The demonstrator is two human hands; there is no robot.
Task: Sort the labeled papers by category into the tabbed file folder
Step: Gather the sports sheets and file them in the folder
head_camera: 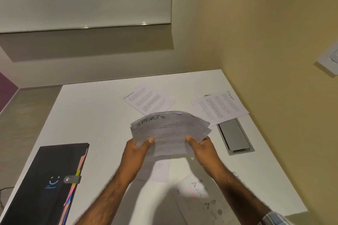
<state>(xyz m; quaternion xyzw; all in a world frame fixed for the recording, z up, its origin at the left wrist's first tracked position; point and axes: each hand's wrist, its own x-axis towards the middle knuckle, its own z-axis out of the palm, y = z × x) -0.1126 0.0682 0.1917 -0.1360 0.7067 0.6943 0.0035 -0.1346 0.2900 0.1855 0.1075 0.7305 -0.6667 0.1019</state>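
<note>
A fanned stack of printed papers (168, 128) is held above the white table, its top sheet marked "SPORTS". My left hand (137, 149) grips the stack's lower left edge, thumb on top. My right hand (201, 147) grips the lower right edge the same way. Two sheets marked "FINANCE" lie flat on the table: one behind the stack (148, 99), one at the right (220, 107). The black tabbed file folder (45, 182) lies closed at the left, clasp fastened, coloured tabs showing along its right edge.
A grey cable hatch (234, 138) is set in the white table (95, 111) at the right, partly under the right FINANCE sheet. More papers (201, 201) lie under my forearms near the front edge. A yellow wall borders the table's right side.
</note>
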